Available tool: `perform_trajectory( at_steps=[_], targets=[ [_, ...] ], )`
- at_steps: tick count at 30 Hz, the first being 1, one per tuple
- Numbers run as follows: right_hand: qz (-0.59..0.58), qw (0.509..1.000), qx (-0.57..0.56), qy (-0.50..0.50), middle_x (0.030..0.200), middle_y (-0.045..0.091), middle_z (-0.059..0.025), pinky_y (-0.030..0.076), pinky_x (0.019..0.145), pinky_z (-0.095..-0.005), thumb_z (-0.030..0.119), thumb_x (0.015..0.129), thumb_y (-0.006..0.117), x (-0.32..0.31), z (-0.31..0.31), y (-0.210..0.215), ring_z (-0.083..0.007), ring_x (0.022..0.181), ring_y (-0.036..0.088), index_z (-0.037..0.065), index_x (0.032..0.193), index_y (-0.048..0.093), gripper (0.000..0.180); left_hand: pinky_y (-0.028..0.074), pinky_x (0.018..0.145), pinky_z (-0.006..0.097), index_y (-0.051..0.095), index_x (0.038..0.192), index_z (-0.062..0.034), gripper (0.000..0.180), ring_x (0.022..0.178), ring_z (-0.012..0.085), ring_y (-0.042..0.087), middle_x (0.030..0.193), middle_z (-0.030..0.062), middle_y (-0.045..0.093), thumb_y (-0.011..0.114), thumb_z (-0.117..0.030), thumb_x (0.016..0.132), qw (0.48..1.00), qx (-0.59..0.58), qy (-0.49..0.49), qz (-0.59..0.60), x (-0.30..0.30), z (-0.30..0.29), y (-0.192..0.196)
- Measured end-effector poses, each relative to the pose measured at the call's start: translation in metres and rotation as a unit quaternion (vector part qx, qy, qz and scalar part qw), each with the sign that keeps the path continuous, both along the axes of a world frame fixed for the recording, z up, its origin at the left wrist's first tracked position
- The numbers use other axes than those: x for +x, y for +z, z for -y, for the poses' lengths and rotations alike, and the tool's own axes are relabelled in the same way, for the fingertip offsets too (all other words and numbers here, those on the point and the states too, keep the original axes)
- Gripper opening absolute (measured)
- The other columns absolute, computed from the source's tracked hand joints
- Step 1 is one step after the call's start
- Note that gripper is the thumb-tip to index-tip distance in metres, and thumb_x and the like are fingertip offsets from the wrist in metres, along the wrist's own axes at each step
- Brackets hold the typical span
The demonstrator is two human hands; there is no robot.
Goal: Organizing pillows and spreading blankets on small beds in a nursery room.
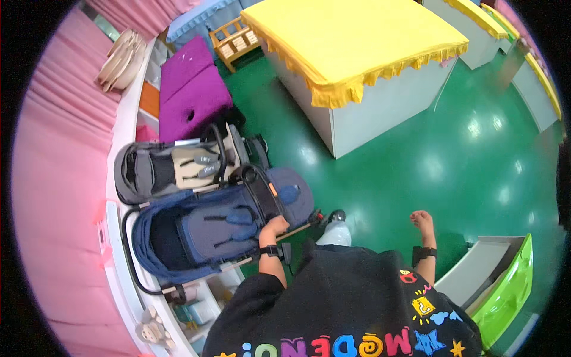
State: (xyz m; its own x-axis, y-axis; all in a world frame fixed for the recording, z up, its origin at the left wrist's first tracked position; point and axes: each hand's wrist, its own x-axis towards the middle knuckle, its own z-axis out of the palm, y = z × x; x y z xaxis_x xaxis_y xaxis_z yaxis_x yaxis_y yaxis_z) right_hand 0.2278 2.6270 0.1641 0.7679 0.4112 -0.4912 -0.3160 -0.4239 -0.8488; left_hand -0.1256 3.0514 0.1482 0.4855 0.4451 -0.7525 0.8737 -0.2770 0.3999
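A navy blue stroller [208, 235] with a reclined, padded seat stands on my left. A wide black bar [262, 191] with a round opening and an orange patch crosses its seat. My left hand [275, 225] is closed at the near end of this bar; its fingertips are partly hidden. Beyond stands a second, grey and beige stroller [178, 165], close alongside the blue one. My right hand [422, 221] hangs over the green floor, loosely curled with fingers somewhat apart and nothing in it.
Ahead is a big grey-sided table [380, 122] with a frilled yellow cover. A purple folded mattress [193, 95] and wooden crib [235, 43] are at far left. A low white shelf [205, 306] with a plush toy [153, 327] runs along pink curtains. A green-fronted cabinet [505, 285] stands right.
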Motion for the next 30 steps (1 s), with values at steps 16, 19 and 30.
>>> perform_trajectory(
  at_steps=[16, 19, 30],
  targets=[
    [0.276, 0.956, -0.031, -0.094, 0.061, 0.053, -0.0041, 0.037, 0.043, -0.0218, 0.01, 0.077, 0.052, 0.164, 0.063, -0.1, -0.0117, 0.05, 0.048, 0.003, 0.072, 0.053, 0.009, 0.045, 0.069, 0.039, 0.058, 0.082, -0.004, 0.024, 0.082, 0.0341, 0.057, 0.084, 0.0179, 0.06, 0.061, -0.015, 0.061, 0.963, 0.167, 0.015, 0.212, 0.214, -0.097, 0.046],
    [0.027, 0.936, 0.213, -0.279, 0.06, 0.051, -0.0032, 0.033, 0.041, -0.0228, 0.01, 0.076, 0.054, 0.206, 0.108, -0.151, -0.0125, 0.049, 0.045, 0.003, 0.066, 0.051, 0.013, 0.046, 0.069, 0.038, 0.057, 0.084, -0.0059, 0.027, 0.081, 0.0319, 0.057, 0.082, 0.0157, 0.06, 0.063, -0.014, 0.059, 0.969, 0.128, 0.028, 0.21, 0.267, -0.097, 0.039],
    [0.079, 0.938, -0.02, 0.338, 0.08, 0.06, -0.0051, 0.041, 0.062, -0.0292, 0.026, 0.077, 0.055, 0.341, -0.166, -0.027, -0.0155, 0.076, 0.055, 0.004, 0.088, 0.058, 0.024, 0.046, 0.066, 0.034, 0.059, 0.082, -0.006, 0.022, 0.074, 0.0241, 0.059, 0.077, 0.0153, 0.06, 0.062, -0.017, 0.064, 0.966, 0.073, 0.177, 0.172, 0.243, -0.016, 0.027]
  ],
)
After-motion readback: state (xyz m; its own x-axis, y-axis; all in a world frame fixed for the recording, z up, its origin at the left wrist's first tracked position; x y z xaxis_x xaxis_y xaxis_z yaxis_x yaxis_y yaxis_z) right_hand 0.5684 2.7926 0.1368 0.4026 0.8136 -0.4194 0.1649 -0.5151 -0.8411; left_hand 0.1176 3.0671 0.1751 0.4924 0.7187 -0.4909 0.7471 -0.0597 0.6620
